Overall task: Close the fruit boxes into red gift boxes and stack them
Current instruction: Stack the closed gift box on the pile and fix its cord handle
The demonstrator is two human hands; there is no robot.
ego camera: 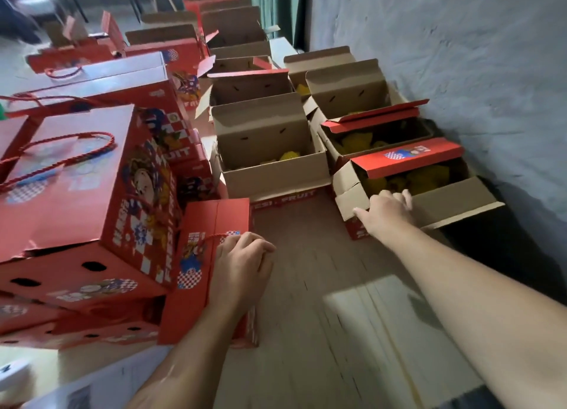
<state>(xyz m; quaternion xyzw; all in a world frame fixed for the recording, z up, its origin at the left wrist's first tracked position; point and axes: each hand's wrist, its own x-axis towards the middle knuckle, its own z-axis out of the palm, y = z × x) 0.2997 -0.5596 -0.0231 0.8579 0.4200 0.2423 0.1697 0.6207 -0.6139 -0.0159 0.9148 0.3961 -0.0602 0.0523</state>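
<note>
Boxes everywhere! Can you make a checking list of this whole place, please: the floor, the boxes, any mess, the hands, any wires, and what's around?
Surface: wood-look floor, a bright light patch near the camera.
Job's things: open fruit boxes in rows along the wall, yellow fruit inside; closed red gift boxes stacked at left, rope handles on top.
Clutter: white objects at the lower left corner, too blurred to identify.
Grippers: left hand rests on a closed red box standing on the floor; right hand grips the near flap of the nearest open box.
Cables: nothing seen.
Surroundings: grey wall at right, green curtain at the far end.
</note>
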